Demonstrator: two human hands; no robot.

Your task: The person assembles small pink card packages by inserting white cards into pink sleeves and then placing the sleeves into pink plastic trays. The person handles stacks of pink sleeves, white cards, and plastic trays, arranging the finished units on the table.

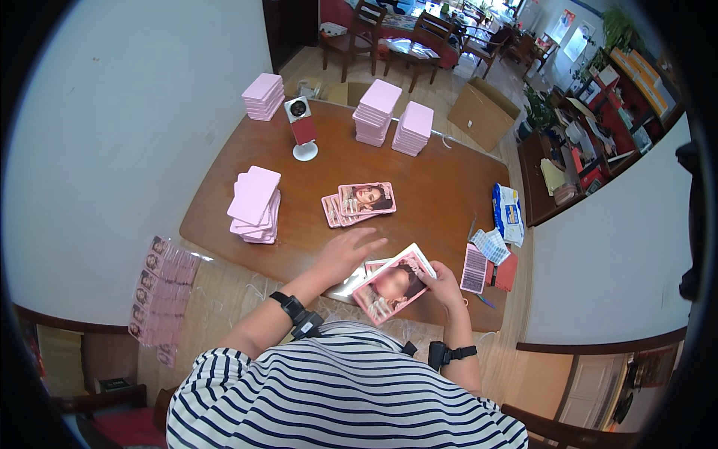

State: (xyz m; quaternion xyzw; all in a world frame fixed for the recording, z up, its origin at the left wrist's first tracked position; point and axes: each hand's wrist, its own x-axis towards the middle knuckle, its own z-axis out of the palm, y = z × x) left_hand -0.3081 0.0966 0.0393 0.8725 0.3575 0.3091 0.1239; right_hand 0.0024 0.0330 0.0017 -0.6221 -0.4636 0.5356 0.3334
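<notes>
My right hand [445,286] grips the right edge of a flat pink box [389,290] with a printed portrait, tilted above the table's near edge. My left hand [345,256] is open to its left, fingers spread and apart from the box. Another pink item [374,265] shows partly behind the held box; a shiny pale surface [345,287] lies below my left hand, too covered to name. Just beyond, a few similar portrait boxes [366,197] lie overlapping on the brown table [314,165]. To their left stands an uneven stack of plain pink boxes [256,196].
More pink stacks [378,101] stand along the far edge, near a red-and-white device on a round stand [302,129]. At right lie a blue-and-white packet [508,213] and a pink printed card [473,268]. Wrapped pink packages [161,292] lie on the floor at left.
</notes>
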